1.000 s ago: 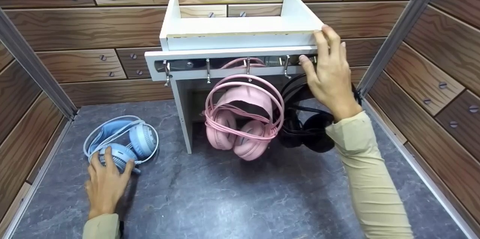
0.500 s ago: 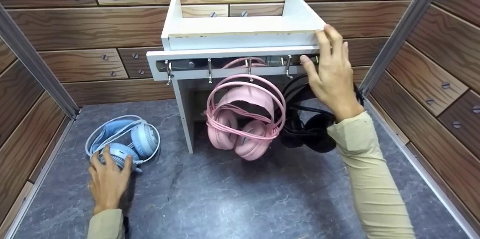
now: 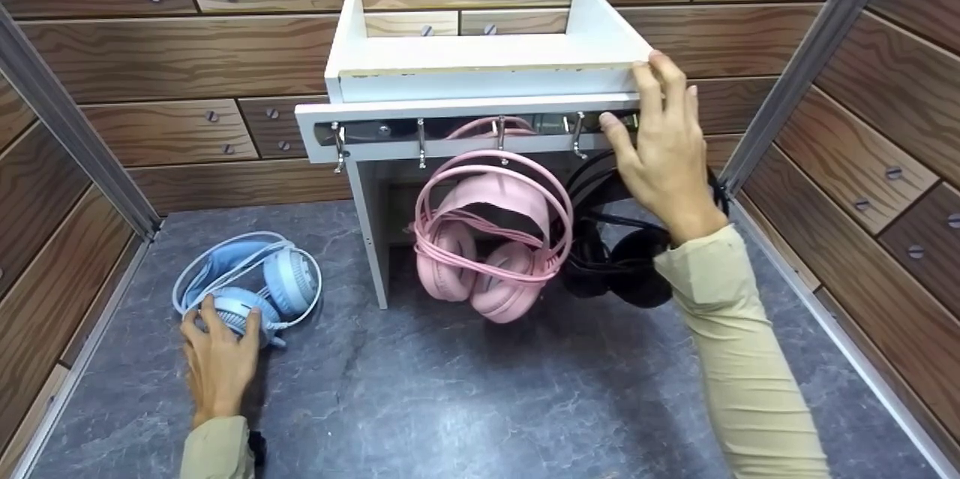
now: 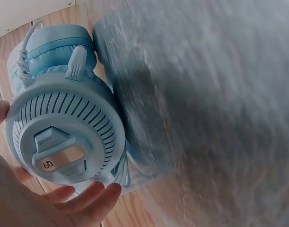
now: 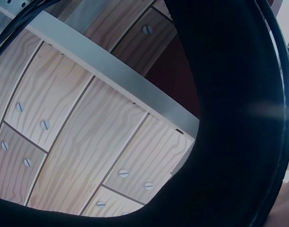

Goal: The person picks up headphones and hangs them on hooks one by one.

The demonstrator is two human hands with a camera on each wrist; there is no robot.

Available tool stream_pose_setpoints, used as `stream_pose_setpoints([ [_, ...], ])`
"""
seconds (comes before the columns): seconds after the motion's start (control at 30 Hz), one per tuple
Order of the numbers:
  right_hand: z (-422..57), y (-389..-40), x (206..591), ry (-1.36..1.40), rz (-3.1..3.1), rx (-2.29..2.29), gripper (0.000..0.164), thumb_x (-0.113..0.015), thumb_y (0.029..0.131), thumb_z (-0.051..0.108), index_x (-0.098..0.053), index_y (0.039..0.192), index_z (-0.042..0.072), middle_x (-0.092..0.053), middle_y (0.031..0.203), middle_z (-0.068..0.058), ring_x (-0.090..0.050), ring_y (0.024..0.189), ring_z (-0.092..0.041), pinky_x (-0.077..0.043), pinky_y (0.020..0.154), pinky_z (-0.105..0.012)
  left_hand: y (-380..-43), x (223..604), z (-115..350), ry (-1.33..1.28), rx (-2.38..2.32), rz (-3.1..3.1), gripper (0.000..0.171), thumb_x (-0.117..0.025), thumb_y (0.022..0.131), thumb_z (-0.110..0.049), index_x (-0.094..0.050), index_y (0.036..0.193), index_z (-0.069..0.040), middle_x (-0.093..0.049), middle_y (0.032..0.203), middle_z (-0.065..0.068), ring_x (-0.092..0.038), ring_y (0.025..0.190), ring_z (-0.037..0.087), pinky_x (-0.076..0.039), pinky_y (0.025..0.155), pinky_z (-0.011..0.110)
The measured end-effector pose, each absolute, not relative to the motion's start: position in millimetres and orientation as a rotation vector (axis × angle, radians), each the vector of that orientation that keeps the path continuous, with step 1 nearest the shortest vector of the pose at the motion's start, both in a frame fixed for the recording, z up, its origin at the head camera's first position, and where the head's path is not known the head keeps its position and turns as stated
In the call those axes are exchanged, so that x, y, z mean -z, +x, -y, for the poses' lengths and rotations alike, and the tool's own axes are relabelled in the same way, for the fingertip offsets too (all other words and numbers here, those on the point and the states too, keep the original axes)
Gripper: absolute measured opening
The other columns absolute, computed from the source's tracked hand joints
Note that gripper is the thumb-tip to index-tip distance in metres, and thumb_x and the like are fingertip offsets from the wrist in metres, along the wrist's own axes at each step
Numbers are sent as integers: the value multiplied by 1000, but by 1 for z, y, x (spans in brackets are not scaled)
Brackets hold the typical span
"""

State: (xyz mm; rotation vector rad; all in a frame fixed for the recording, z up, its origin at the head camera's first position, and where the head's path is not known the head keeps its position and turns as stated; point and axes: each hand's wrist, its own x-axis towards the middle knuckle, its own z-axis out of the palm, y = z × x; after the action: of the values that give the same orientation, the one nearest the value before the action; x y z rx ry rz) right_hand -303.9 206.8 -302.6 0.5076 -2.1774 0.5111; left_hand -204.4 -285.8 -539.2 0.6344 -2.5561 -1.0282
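A light blue headset (image 3: 291, 280) lies on the grey floor at the left. My left hand (image 3: 220, 366) has its thumb and fingers round its near ear cup (image 4: 68, 137), which fills the left wrist view. A white wooden rack (image 3: 465, 51) with a row of metal hooks stands in the middle. Pink headphones (image 3: 487, 269) with looped cable hang from a hook there. Black headphones (image 3: 637, 269) hang to their right, partly behind my right arm; their dark band (image 5: 243, 104) looms in the right wrist view. My right hand (image 3: 667, 149) rests with extended fingers on the rack's right front corner.
Wood-patterned walls (image 3: 180, 55) enclose the space at the back and both sides, with metal strips (image 3: 810, 66) at the corners. The rack's left side panel (image 3: 369, 239) reaches down to the floor. A bare hook (image 3: 339, 145) sits at the rail's left end.
The left hand shifts slightly around the blue headset's ear cup, while the headset stays on the floor. The right hand keeps its place on the rack. The head view drifts a little.
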Motion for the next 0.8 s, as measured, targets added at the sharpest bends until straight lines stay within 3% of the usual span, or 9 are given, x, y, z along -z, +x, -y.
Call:
stream_pose_setpoints([
  [0.3, -206, -302, 301, 501, 2205, -520, 55, -56, 103, 32, -41, 142, -4, -34, 152, -29, -35, 138, -53, -13, 118, -60, -209, 541, 285, 693, 1143, 2471, 87, -53, 101, -44, -9, 158, 4, -4, 156, 40, -24, 134, 65, -28, 104, 73],
  [0.63, -204, -302, 301, 498, 2224, -521, 55, -57, 103, 31, -41, 142, -4, -33, 153, -29, -34, 139, -53, -12, 119, -60, -207, 539, 289, 781, 1310, 2444, 97, -55, 99, -48, 2, 158, 5, 6, 158, 40, -5, 145, 59, -15, 114, 69],
  [0.8, -204, -301, 301, 487, 2216, -525, 57, -58, 102, 32, -41, 143, -5, -34, 153, -28, -34, 139, -51, -11, 119, -60, -209, 537, 292, 815, 1408, 2399, 99, -54, 99, -50, 4, 159, 2, 8, 160, 37, -8, 144, 60, -15, 115, 68],
])
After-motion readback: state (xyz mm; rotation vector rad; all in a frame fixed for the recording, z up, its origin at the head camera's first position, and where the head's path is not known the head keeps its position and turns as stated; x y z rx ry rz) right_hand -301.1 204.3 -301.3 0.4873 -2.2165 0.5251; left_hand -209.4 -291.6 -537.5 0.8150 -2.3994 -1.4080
